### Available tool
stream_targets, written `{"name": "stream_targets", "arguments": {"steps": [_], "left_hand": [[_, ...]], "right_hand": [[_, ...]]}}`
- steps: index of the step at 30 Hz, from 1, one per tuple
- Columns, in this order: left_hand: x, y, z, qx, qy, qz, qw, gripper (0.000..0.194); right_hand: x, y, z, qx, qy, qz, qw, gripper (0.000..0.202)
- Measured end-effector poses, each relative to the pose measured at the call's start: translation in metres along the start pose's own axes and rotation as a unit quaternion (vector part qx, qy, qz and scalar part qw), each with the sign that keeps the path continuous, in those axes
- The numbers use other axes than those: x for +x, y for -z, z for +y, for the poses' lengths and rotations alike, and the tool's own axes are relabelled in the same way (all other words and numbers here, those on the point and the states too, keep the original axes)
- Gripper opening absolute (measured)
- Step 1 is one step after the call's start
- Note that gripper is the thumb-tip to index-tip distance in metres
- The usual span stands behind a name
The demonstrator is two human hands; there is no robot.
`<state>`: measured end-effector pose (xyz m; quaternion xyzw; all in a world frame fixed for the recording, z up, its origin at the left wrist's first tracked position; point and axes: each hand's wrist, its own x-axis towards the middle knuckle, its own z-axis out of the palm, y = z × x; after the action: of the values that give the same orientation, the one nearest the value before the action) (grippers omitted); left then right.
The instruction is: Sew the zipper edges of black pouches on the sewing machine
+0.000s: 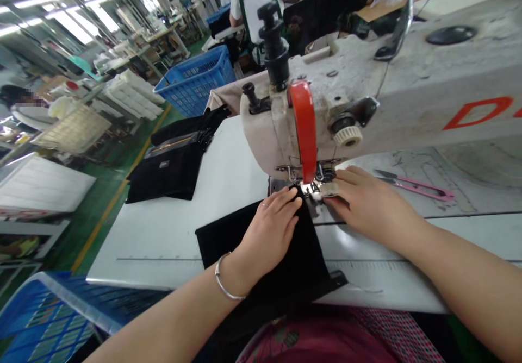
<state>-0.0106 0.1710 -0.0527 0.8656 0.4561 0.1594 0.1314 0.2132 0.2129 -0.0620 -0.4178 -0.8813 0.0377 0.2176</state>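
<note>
A black fabric piece [304, 251] lies on the sewing table, its upper corner at the presser foot [312, 188] of the sewing machine [269, 135]. My left hand [273, 224] rests flat on this fabric, fingers stretched toward the needle area. On the other side of the foot is my right hand [362, 205], fingers extended and thumb apart, with a pale wrap around one fingertip. Parts of its fingertips are hidden by the machine head, and I see nothing held in it. A red guard [302, 129] hangs in front of the needle.
Pink-handled thread snips [420, 185] lie right of my right hand. Stacked black fabric pieces [173, 162] sit at the table's left. One blue basket [61, 308] stands below the left edge, another blue basket [199, 80] beyond. A person [256, 4] works ahead.
</note>
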Motion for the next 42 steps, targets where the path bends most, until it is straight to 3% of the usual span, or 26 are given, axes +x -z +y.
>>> {"name": "stream_targets", "arguments": {"steps": [3,6,10,15,18,22,27,32,38,42], "left_hand": [[-0.002,-0.003,0.005,0.012,-0.004,0.002,1.0,0.036],[-0.002,-0.003,-0.001,0.018,-0.023,0.004,1.0,0.036],[0.005,-0.001,-0.017,0.022,-0.054,0.002,0.998,0.035],[0.015,0.011,-0.029,0.019,-0.062,-0.034,0.997,0.036],[0.002,0.026,-0.014,0.021,-0.061,-0.093,0.994,0.041],[-0.033,0.039,0.025,-0.01,-0.081,-0.119,0.989,0.044],[-0.059,0.028,0.053,0.022,-0.093,-0.083,0.992,0.046],[-0.065,0.013,0.053,0.043,-0.073,-0.063,0.994,0.046],[-0.07,0.006,0.051,0.045,-0.059,-0.052,0.996,0.046],[-0.067,0.005,0.049,0.037,-0.073,-0.041,0.996,0.043]], "right_hand": [[-0.001,-0.003,-0.003,-0.043,-0.01,0.035,0.998,0.013],[-0.009,-0.002,-0.008,-0.054,0.048,0.018,0.997,0.014],[-0.02,-0.002,-0.012,0.049,0.138,-0.014,0.989,0.022],[-0.018,0.008,-0.012,0.186,0.105,-0.057,0.975,0.016],[-0.018,0.02,-0.013,0.269,0.107,-0.151,0.945,0.021],[-0.024,0.025,-0.02,0.255,0.159,-0.228,0.926,0.021],[-0.027,0.024,-0.025,0.264,0.175,-0.226,0.921,0.024],[-0.028,0.026,-0.024,0.281,0.164,-0.221,0.92,0.021],[-0.028,0.029,-0.024,0.284,0.157,-0.216,0.921,0.022],[-0.027,0.022,-0.024,0.242,0.111,-0.13,0.955,0.024]]}}
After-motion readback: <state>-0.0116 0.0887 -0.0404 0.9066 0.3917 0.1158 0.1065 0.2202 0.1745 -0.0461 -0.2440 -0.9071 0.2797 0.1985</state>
